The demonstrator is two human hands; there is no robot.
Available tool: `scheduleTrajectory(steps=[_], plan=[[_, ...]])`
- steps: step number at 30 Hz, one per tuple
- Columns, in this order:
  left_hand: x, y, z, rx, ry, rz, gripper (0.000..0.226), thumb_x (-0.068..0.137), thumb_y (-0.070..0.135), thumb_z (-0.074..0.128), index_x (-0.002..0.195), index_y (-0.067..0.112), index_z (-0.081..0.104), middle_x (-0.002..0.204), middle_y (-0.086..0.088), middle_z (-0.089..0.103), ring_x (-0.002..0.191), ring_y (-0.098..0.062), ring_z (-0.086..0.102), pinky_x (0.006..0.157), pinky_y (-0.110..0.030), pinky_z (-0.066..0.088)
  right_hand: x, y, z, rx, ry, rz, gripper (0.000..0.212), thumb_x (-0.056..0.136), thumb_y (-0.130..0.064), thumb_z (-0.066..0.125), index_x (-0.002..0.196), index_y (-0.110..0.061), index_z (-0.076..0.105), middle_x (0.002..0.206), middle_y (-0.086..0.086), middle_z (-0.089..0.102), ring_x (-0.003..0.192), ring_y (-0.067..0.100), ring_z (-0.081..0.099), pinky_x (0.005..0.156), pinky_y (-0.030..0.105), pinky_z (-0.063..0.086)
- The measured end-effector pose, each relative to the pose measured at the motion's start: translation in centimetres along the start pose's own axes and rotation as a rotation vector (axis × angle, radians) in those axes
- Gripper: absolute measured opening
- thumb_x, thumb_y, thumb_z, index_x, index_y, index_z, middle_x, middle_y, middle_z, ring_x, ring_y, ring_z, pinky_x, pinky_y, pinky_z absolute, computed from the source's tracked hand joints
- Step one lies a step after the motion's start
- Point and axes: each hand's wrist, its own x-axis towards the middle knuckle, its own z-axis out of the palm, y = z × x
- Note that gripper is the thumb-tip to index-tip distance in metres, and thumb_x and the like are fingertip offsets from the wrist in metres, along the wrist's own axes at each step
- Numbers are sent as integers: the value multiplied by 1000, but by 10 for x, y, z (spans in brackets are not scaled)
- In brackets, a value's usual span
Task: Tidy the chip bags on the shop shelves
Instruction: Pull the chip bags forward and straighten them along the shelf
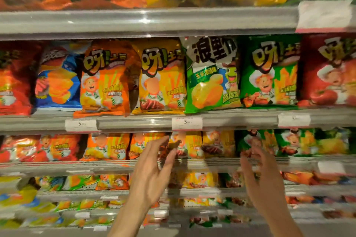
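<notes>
Both bare hands are raised in front of the shop shelves, and neither holds anything. The left hand point(152, 175) has its fingers straight and loosely spread, the tips up by the yellow foil chip bags point(194, 145) that stand on the third shelf down. The right hand point(258, 175) is spread too, fingers relaxed, its tips close to a green foil chip bag point(256, 140) on that same shelf; blur hides whether either hand touches a bag.

On the shelf above, at eye level, the bags stand upright in a row behind the grey metal shelf edge point(134, 123). From left to right: a red bag at the far left, a blue bag point(57, 82), an orange bag with a cartoon chef point(105, 81), a yellow bag with the same chef point(162, 79), a white-and-green bag with a cartoon turtle point(212, 75) leaning a little to the left, a green chef bag point(269, 71), and a red bag with tomatoes point(329, 71) at the right. White price labels point(186, 123) sit on the shelf edge below them. More orange and yellow bags fill the top shelf, and further rows lie on the lower shelves, all blurred
</notes>
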Motion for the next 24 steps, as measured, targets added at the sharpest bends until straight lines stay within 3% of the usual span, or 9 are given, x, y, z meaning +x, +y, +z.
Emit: scheduleTrajectory(steps=[3, 7, 12, 17, 24], plan=[[25, 6, 0, 85, 41, 121, 37, 98, 45, 55, 131, 28, 57, 120, 14, 58, 115, 0, 51, 94, -17, 39, 16, -4, 0, -36, 42, -124, 51, 99, -49, 47, 140, -19, 50, 136, 4, 55, 123, 28, 58, 96, 52, 54], [59, -2, -3, 300, 75, 318, 30, 96, 39, 59, 119, 21, 61, 109, 1, 58, 104, -23, 57, 78, -41, 50, 44, -32, 4, -63, 100, -326, 32, 100, -35, 56, 125, -16, 62, 117, 2, 63, 108, 24, 63, 91, 44, 55], [81, -9, -7, 401, 59, 473, 20, 96, 33, 64, 109, 19, 62, 97, 1, 54, 90, -24, 54, 64, -40, 49, 76, -72, 26, -164, 51, -573, 26, 93, -30, 58, 109, -13, 70, 97, 6, 64, 93, 25, 63, 82, 40, 55], [92, -15, -9, 385, 27, 521, 24, 94, 37, 66, 111, 20, 61, 96, 2, 53, 91, -22, 55, 63, -38, 49, 84, -92, 37, -225, -22, -574, 22, 87, -23, 69, 109, -22, 74, 94, 0, 60, 87, 20, 62, 69, 36, 57], [96, -19, -9, 364, 7, 537, 27, 96, 39, 64, 115, 21, 61, 96, 4, 52, 90, -18, 53, 64, -37, 49, 88, -74, 54, -232, 38, -672, 28, 94, -34, 56, 117, -20, 63, 99, 2, 56, 87, 21, 58, 74, 38, 54]])
